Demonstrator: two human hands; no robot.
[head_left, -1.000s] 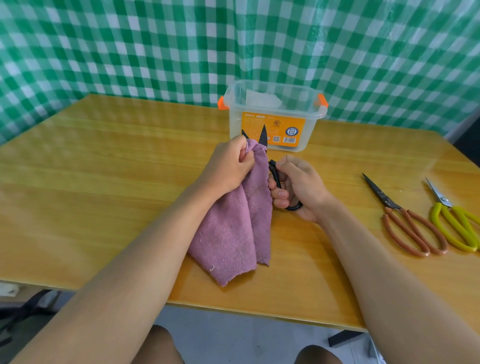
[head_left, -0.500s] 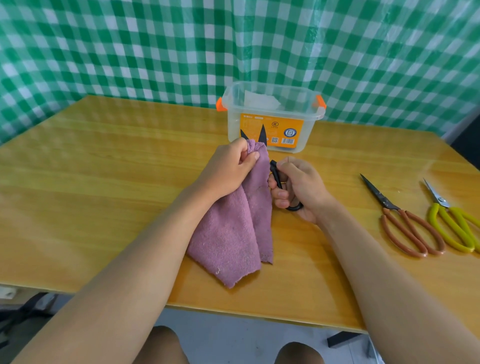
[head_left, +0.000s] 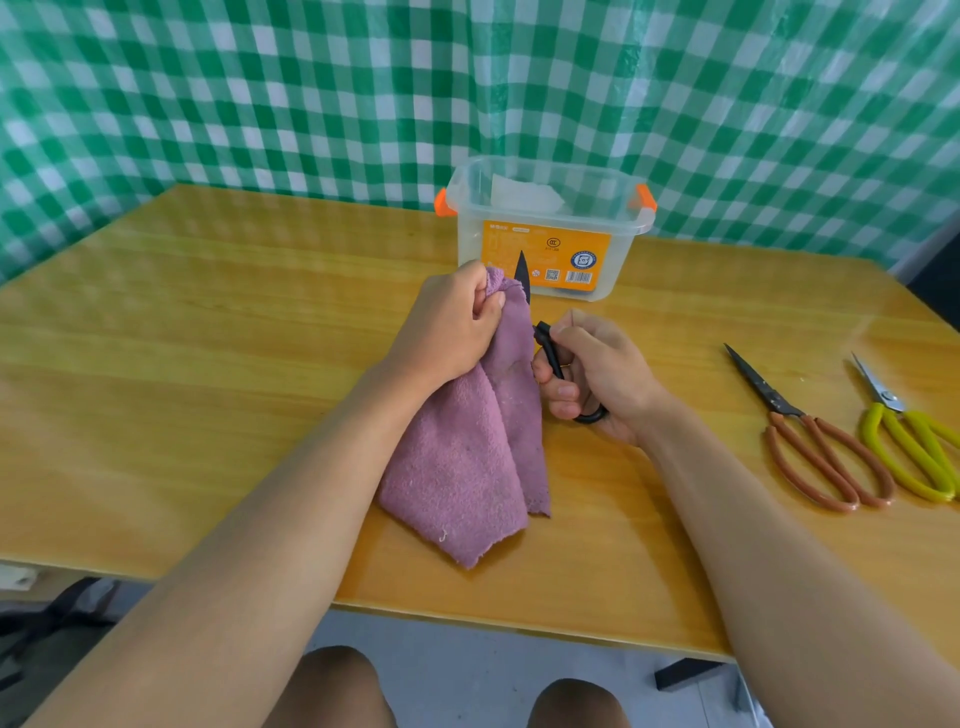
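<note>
In the head view, the left hand (head_left: 452, 327) is gripping the top of a purple cloth (head_left: 467, 457), with fingers and thumb curled and bunching the fabric just in front of the box (head_left: 467, 244). The cloth is hanging down from that hand, and its lower end is lying on the table (head_left: 208, 338), nearer the person than the box. The fabric is wrapping the blades of the black scissors (head_left: 551, 356). Only one dark blade tip is poking up above the fold, showing against the box's orange label. Whether the blades are together or apart under the cloth cannot be told.

The right hand (head_left: 597, 374) is clamping the scissors' black handles, its fingers passing through the loops and its thumb pressing on top. It is sitting in front of the box and slightly to the box's right, close beside the cloth, with the heel of the hand close to the tabletop.

The box is standing near the far edge of the table, clear-walled with orange clips, and something white is lying inside. Well to the right of the box and nearer the person, red scissors (head_left: 810, 436) are lying flat with blades together. Yellow scissors (head_left: 909, 441) are lying just beyond them, further right of the box. A green checked curtain (head_left: 260, 93) is hanging behind the box.
</note>
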